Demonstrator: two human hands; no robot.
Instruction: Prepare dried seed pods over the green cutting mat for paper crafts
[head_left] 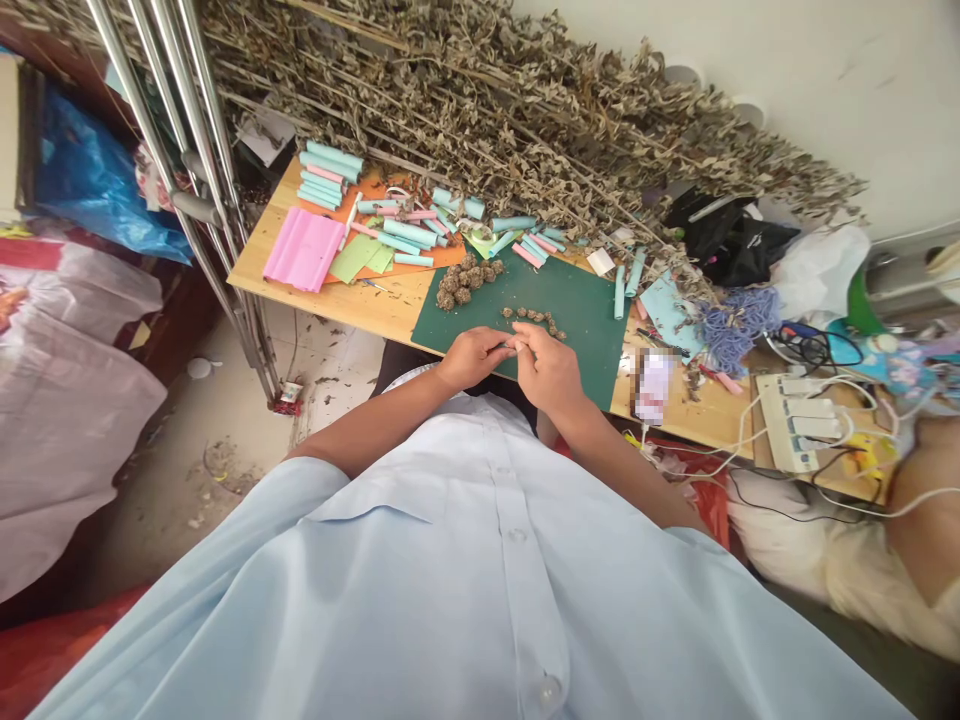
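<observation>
Your left grip (469,358) and right grip (546,372) are both closed, fingertips meeting over the near edge of the green mat (592,350); anything between them is too small to tell. Just beyond them on the mat are a pile of brown balls (463,283) and, nearer your right grip, a row of smaller balls (534,318).

The mat lies on a wooden counter (360,311). To its left you have a pink sheet (304,248), green paper (354,258) and blue and pink rolls (409,235), some on orange paper (448,256). Dried stalks (480,100) run along the back, below a pale wall (847,60). To your right are a phone (654,385), purple yarn (739,325), a white bag (821,268) and a power strip (799,424) with tangled cables.

At your left, metal poles (214,200) stand by the counter, bits litter the pale floor (259,425), and blue plastic (101,175) lies farther off.
</observation>
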